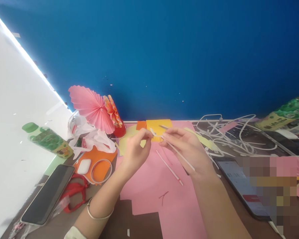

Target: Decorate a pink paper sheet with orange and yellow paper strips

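1. Left hand point(136, 149) raised above the pink paper sheet point(164, 189), thumb and forefinger pinched on the near end of a thin white paper strip point(178, 154).
2. Right hand point(186, 146) pinching the same strip just beside it, fingers curled, the rest of the strip trailing down over the wrist; held taut between both hands, seemingly for rolling or folding.
3. Second white strip point(169, 167) lying loose on the pink sheet, within easy reach.
4. Yellow paper point(159, 126) behind the fingertips.
5. Pink paper fan point(91, 106) standing at the back left; phone point(48, 194) and earbud case point(84, 166) parked aside on the surface point(122, 222).
6. Tangle of white offcuts point(229, 136) off to the right.
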Demonstrator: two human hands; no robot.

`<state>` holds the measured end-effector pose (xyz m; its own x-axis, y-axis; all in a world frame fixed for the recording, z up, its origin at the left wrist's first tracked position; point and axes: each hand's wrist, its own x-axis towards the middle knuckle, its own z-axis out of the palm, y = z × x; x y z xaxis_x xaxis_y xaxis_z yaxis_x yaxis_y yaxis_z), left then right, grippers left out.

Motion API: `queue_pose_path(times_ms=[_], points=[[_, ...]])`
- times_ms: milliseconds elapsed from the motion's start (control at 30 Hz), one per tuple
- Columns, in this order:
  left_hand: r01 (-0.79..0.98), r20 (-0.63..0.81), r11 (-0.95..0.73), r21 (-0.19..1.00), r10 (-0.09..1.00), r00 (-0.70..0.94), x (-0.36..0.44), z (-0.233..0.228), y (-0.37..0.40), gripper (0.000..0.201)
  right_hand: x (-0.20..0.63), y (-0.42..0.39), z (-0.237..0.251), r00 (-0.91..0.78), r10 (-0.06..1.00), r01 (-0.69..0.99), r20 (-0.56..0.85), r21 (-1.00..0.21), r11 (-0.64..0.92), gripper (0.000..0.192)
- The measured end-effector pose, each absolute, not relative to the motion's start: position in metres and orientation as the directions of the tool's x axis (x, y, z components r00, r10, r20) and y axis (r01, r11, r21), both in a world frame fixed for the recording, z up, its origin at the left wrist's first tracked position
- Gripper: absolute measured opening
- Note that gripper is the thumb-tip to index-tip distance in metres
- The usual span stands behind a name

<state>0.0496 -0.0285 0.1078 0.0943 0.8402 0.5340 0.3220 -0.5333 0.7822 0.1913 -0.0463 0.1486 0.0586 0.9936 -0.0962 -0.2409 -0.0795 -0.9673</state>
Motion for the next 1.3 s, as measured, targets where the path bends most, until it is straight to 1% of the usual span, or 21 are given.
queue_pose_path(times_ms=[100, 267, 367, 500, 600, 767, 867, 1000, 1133, 1300], points=[[0.337, 0.554, -0.557, 0.759, 0.824, 0.116, 0.049, 0.107, -0.028, 0.02, 0.191, -0.046, 0.149, 0.062, 0.994, -0.235, -0.094, -0.969, -0.078, 0.028], [0.37, 0.581, -0.58, 0.726, 0.805, 0.121, 0.049, 0.104, -0.026, 0.033, 0.191, -0.046, 0.149, 0.056, 0.994, -0.247, -0.096, -0.966, -0.079, 0.03], [0.363, 0.588, -0.586, 0.724, 0.8, 0.12, 0.049, 0.103, -0.025, 0.035, 0.191, -0.046, 0.149, 0.066, 0.993, -0.238, -0.096, -0.968, -0.078, 0.031], [0.339, 0.568, -0.564, 0.753, 0.817, 0.099, 0.05, 0.102, -0.024, 0.034, 0.191, -0.047, 0.15, 0.069, 0.994, -0.205, -0.083, -0.977, -0.067, 0.029], [0.303, 0.529, -0.515, 0.802, 0.848, 0.042, 0.051, 0.104, -0.025, 0.032, 0.19, -0.048, 0.151, 0.051, 0.996, -0.161, -0.072, -0.985, -0.063, 0.028], [0.181, 0.388, -0.374, 0.91, 0.921, -0.044, 0.053, 0.112, -0.027, 0.035, 0.189, -0.047, 0.145, -0.04, 0.999, -0.116, -0.025, -0.993, -0.029, 0.026], [0.117, 0.342, -0.333, 0.936, 0.937, -0.064, 0.052, 0.114, -0.027, 0.034, 0.189, -0.045, 0.141, -0.073, 0.997, -0.109, -0.01, -0.994, -0.018, 0.026], [0.085, 0.316, -0.308, 0.948, 0.944, -0.1, 0.05, 0.112, -0.025, 0.029, 0.188, -0.044, 0.14, -0.047, 0.999, -0.074, -0.016, -0.997, -0.019, 0.028], [0.013, 0.263, -0.262, 0.965, 0.962, -0.075, 0.051, 0.112, -0.026, 0.029, 0.186, -0.046, 0.144, -0.038, 0.999, 0.016, -0.034, -0.999, -0.033, 0.027], [-0.085, 0.229, -0.226, 0.97, 0.973, 0.02, 0.054, 0.116, -0.03, 0.043, 0.188, -0.045, 0.146, -0.036, 0.998, 0.053, -0.055, -0.997, -0.053, 0.024]])
